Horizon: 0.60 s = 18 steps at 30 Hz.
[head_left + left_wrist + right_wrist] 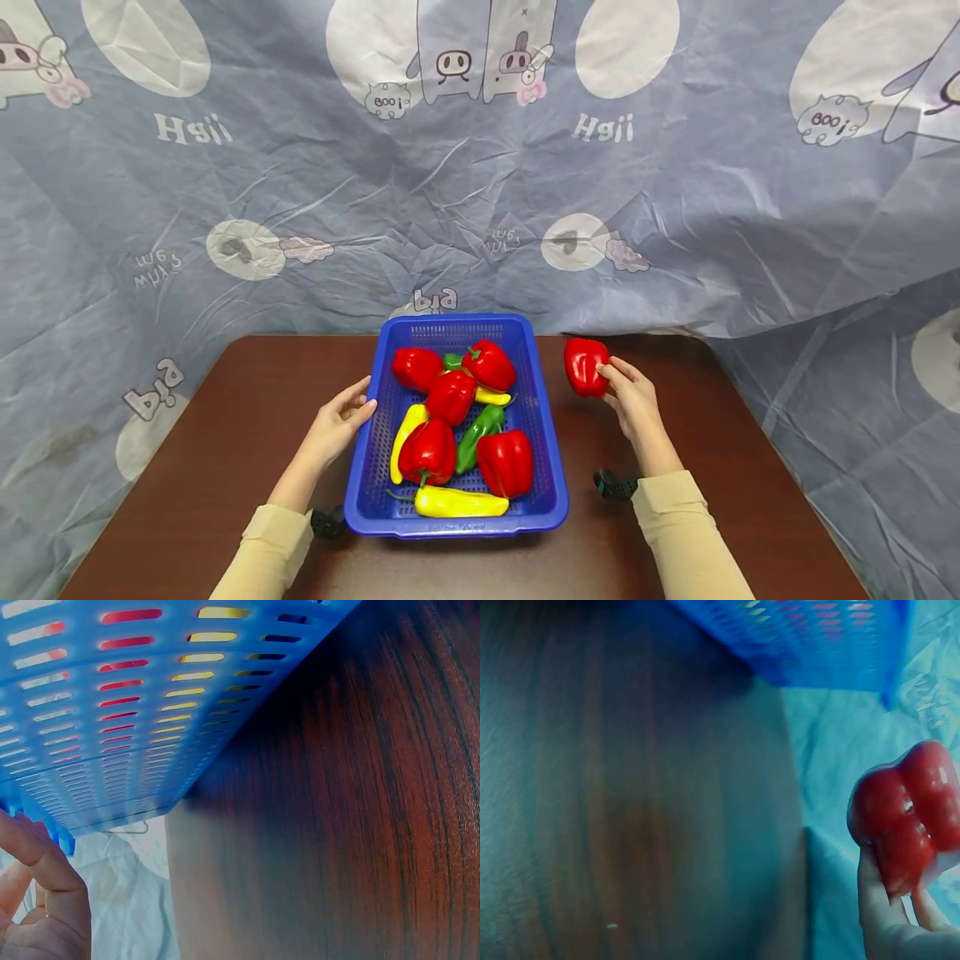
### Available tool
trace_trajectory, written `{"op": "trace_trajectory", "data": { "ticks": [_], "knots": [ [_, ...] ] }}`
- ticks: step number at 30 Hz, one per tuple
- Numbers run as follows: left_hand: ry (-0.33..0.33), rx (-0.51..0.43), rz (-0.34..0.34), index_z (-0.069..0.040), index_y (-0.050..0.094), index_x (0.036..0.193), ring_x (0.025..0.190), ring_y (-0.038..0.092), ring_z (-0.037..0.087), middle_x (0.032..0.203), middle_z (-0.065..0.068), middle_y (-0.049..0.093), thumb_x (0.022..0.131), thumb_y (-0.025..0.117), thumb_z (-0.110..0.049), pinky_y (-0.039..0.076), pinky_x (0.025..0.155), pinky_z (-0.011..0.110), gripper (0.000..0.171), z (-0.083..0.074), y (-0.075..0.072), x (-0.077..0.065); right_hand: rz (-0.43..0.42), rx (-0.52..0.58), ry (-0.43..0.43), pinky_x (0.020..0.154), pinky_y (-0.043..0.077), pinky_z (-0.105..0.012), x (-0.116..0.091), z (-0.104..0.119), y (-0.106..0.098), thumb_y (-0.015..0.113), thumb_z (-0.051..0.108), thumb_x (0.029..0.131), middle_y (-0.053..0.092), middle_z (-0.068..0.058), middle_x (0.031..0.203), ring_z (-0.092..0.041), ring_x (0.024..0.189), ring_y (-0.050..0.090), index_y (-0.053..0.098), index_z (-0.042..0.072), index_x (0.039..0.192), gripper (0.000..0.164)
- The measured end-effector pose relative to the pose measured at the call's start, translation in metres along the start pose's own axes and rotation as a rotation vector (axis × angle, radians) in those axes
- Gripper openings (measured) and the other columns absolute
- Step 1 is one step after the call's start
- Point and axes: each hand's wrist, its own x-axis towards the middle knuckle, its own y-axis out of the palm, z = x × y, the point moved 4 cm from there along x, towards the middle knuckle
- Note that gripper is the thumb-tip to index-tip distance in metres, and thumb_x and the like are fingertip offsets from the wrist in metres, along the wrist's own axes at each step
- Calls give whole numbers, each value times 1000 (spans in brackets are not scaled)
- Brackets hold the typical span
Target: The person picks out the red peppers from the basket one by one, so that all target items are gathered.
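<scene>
A blue plastic basket (557,467) sits mid-table, holding several red bell peppers, yellow peppers and a green pepper. At its left rim, my left hand (339,423) grips the edge between thumb and fingers; the left wrist view shows curled fingers (56,877) by the slotted basket wall (82,780). To the right of the basket, my right hand (633,402) pinches a red bell pepper (583,367) from its right side. The right wrist view shows this bell pepper (904,817) from its lobed end, raised above the table's level, with fingers beneath.
A long yellow pepper (461,502) lies along the basket's near end, below a red bell pepper (506,462) and a green pepper (480,435). The dark wood table (720,467) extends on both sides. A grey-blue printed cloth (450,183) hangs behind its far edge.
</scene>
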Motion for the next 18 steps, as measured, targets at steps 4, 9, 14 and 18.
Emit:
{"op": "trace_trajectory", "data": {
  "ticks": [4, 9, 14, 18],
  "knots": [
    [-4, -15, -7, -3, 44, 147, 74, 55, 2, 107, 11, 58, 97, 63, -14, 47, 68, 18, 55, 1, 1, 1, -21, -11, 8, 96, 50, -24, 9, -14, -4, 57, 23, 98, 31, -14, 156, -19, 120, 47, 28, 6, 155, 66],
    [2, -26, -13, -2, 45, 146, 75, 55, 3, 106, 12, 58, 96, 64, -13, 47, 69, 17, 54, 1, 2, 0, -18, -40, 15, 103, 46, -31, 15, -27, -5, 56, 21, 98, 31, -15, 156, -21, 124, 45, 27, 4, 155, 66],
    [-3, -35, -15, -3, 46, 146, 76, 55, 4, 106, 12, 58, 96, 64, -14, 48, 69, 18, 55, 0, 2, 0, 0, -52, 16, 85, 53, -18, 19, -36, -4, 57, 20, 98, 31, -17, 156, -21, 121, 45, 26, 3, 155, 67],
    [-10, -39, -15, -3, 45, 147, 75, 56, 4, 107, 13, 58, 96, 65, -15, 49, 68, 18, 56, 1, 1, 0, 15, -65, 25, 91, 49, -21, 21, -40, -3, 54, 18, 99, 27, -16, 158, -22, 127, 40, 25, 3, 155, 65]
  ]
}}
